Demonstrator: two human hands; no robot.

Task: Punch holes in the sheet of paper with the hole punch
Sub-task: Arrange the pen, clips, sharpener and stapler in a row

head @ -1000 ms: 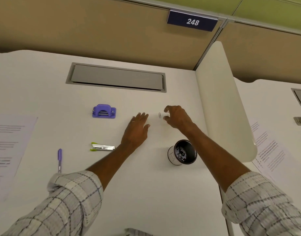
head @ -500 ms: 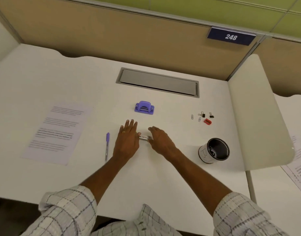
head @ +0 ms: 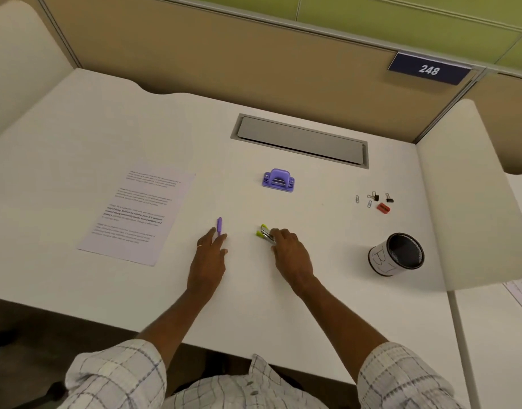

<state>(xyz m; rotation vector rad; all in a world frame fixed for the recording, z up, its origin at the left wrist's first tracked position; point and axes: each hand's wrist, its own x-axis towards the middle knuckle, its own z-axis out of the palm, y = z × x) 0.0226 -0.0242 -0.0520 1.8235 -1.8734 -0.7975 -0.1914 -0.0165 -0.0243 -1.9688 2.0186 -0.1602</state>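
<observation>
The purple hole punch (head: 278, 180) stands on the white desk (head: 106, 128), beyond both hands and untouched. A printed sheet of paper (head: 138, 212) lies flat to the left. My left hand (head: 209, 258) rests flat on the desk, its fingertips lying over the lower end of a purple pen (head: 219, 225). My right hand (head: 289, 255) has its fingers curled on a silver and green stapler (head: 265, 233), whose green end sticks out to the left. Neither hand touches the punch or the paper.
A black mesh pen cup (head: 397, 254) stands at the right. Paper clips, black binder clips (head: 375, 196) and a red sharpener (head: 383, 208) lie behind it. A grey cable hatch (head: 301, 140) is set in the desk at the back. A curved white divider (head: 472, 202) bounds the right side.
The view has swung left and back. My left hand moved from the stapler over to the purple pen. My right hand stays on the stapler, whose green end now shows.
</observation>
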